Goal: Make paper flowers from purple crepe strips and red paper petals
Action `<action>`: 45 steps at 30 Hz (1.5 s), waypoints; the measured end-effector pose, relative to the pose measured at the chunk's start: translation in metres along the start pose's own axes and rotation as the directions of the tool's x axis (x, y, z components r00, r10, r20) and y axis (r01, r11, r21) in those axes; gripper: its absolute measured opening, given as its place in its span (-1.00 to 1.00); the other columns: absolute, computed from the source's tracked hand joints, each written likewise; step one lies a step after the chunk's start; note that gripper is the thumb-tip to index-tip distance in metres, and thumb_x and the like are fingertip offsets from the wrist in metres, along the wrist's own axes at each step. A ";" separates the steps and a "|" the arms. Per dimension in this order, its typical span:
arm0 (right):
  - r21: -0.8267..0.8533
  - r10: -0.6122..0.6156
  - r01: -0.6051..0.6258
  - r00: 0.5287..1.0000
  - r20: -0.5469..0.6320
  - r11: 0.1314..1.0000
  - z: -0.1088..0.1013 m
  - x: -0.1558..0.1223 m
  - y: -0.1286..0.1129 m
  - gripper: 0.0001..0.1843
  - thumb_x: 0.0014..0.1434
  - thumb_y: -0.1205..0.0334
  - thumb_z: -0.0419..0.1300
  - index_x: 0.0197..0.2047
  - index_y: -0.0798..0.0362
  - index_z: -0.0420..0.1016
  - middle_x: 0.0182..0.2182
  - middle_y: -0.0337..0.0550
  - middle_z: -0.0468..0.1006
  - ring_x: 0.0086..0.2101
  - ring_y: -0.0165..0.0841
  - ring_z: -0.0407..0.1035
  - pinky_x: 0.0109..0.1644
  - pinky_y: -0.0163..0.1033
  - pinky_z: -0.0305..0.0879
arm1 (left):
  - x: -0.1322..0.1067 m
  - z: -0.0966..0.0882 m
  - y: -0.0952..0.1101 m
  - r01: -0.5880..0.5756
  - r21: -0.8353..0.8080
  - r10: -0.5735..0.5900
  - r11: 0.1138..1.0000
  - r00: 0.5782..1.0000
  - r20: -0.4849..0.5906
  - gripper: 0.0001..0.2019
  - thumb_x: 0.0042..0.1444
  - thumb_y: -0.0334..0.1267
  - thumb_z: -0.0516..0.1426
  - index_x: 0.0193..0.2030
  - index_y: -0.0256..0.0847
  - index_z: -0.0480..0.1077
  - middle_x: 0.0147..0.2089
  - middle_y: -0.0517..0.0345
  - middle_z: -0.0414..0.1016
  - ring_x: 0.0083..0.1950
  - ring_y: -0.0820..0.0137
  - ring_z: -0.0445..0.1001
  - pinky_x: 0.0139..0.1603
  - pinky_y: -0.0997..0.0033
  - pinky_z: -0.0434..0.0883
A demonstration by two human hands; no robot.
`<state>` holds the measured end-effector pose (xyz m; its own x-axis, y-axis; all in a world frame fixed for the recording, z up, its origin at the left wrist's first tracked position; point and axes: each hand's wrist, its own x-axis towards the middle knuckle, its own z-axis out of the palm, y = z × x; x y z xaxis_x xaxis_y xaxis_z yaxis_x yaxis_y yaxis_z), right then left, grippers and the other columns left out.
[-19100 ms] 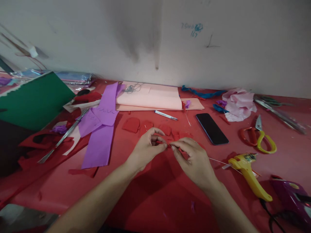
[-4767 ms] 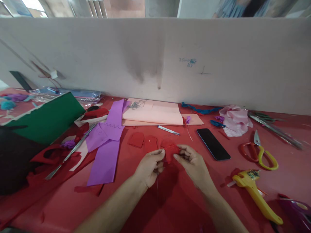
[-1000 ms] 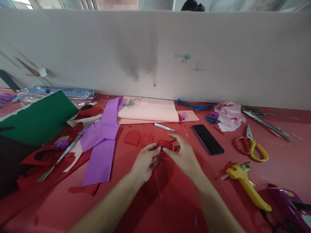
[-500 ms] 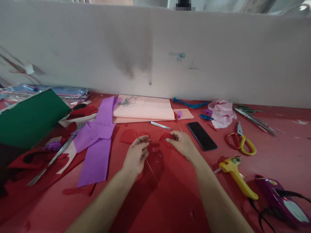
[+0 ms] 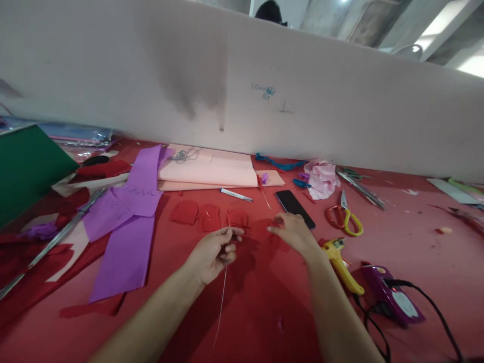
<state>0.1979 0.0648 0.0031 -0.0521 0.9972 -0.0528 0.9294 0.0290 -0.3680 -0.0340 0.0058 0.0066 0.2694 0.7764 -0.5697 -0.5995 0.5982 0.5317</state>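
Note:
A thin pale wire (image 5: 224, 292) is pinched in my left hand (image 5: 214, 254), its lower end hanging toward me. Just beyond these fingers lies a red petal-shaped piece (image 5: 238, 218); the wire's top reaches its edge. Two similar pieces, a red petal (image 5: 209, 218) and another red petal (image 5: 184, 212), rest to its left. My right hand (image 5: 293, 232) is low over the table in front of the phone, thumb and fingers apart. A faint red patch at its fingertips blends into the red tabletop.
A black phone (image 5: 295, 207), yellow glue gun (image 5: 344, 269), scissors (image 5: 344, 217) and purple corded device (image 5: 395, 295) are at right. Purple sheets (image 5: 128, 247) and a green board (image 5: 32, 171) are at left. Behind are a pen (image 5: 236, 195) and peach sheets (image 5: 207, 169).
The view has swung right. My right hand has moved right, away from the red piece it was touching. My left hand has turned, and more of the wire now shows below it.

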 end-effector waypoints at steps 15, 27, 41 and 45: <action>0.511 0.017 0.002 0.999 -0.033 0.859 0.003 -0.011 -0.005 -0.77 0.07 0.26 0.17 -0.14 0.03 0.39 -0.27 -0.14 0.61 -0.28 -0.31 0.49 -0.21 -0.19 0.37 | 0.000 0.003 -0.018 0.053 0.123 -0.061 0.991 0.997 0.057 -0.87 0.17 -0.39 0.11 -0.33 -0.38 0.46 -0.47 0.17 0.36 -0.68 0.74 -0.04 -0.67 0.67 -0.12; 0.757 -0.156 -0.032 0.972 0.176 0.652 0.002 -0.033 -0.038 -0.57 0.02 0.12 0.26 -0.03 0.03 0.42 -0.21 -0.09 0.61 -0.23 -0.26 0.49 -0.11 -0.11 0.38 | -0.001 0.008 -0.017 -0.208 0.155 0.223 0.966 0.971 -0.090 -0.64 -0.27 -0.22 0.41 -0.48 -0.26 0.31 -0.66 0.46 0.04 -0.66 0.69 -0.08 -0.65 0.55 -0.13; -0.079 -0.075 0.081 0.995 0.071 0.994 -0.002 -0.020 0.026 -0.87 -0.09 0.28 0.33 -0.57 -0.02 0.45 -0.49 -0.14 0.55 -0.37 -0.21 0.39 -0.31 -0.16 0.22 | 0.000 0.006 -0.026 -0.038 0.321 0.047 0.946 0.999 -0.019 -0.75 -0.10 -0.30 0.29 -0.50 -0.21 0.24 -0.70 0.49 -0.01 -0.69 0.67 -0.15 -0.61 0.48 -0.22; 0.204 -0.153 0.145 0.988 0.028 0.968 -0.015 -0.021 0.016 -0.89 0.02 0.20 0.18 -0.50 -0.04 0.34 -0.54 -0.23 0.47 -0.48 -0.30 0.35 -0.42 -0.21 0.23 | -0.002 0.011 -0.027 -0.013 0.361 0.017 0.933 1.000 -0.007 -0.72 -0.04 -0.32 0.25 -0.56 -0.19 0.19 -0.73 0.49 -0.04 -0.70 0.66 -0.16 -0.59 0.45 -0.24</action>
<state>0.2195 0.0458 0.0122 -0.2042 0.9787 -0.0215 0.8178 0.1585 -0.5533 -0.0104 -0.0095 0.0000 0.2536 0.7850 -0.5652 -0.2909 0.6191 0.7294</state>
